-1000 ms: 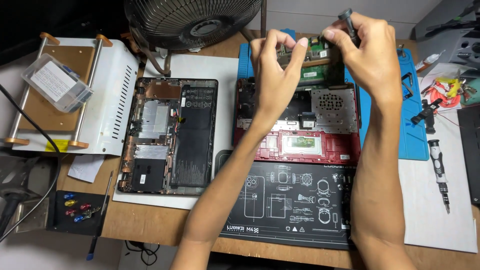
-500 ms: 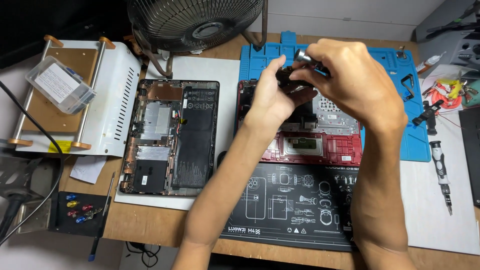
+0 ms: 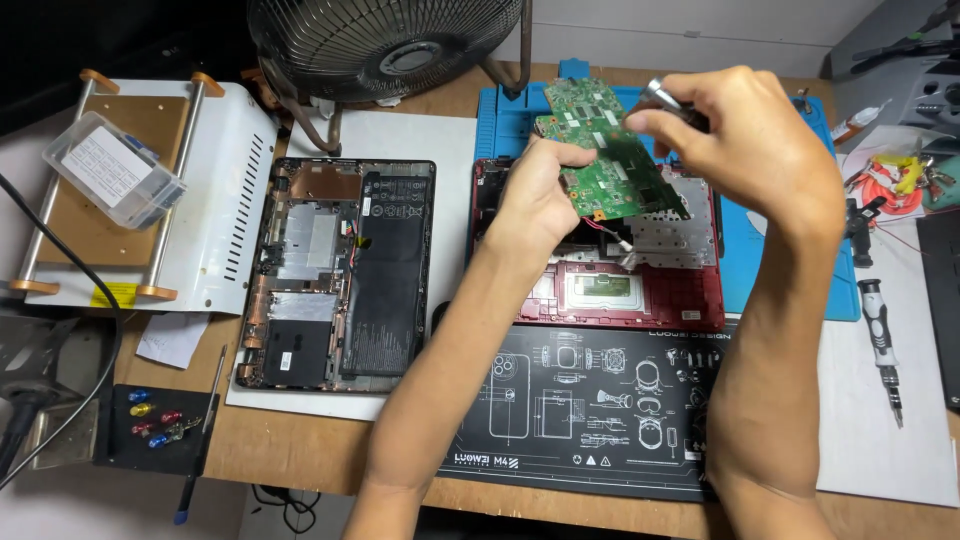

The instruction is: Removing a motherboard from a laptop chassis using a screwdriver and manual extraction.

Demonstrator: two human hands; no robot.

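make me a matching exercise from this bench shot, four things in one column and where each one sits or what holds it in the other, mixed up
Things:
1. green circuit board
2. silver tool
3. black laptop base
4. red laptop base

Places:
A. lying open left of the red one
B. under both hands
C. left hand grip
D. right hand grip

Pairs: 1-C, 2-D, 3-A, 4-B
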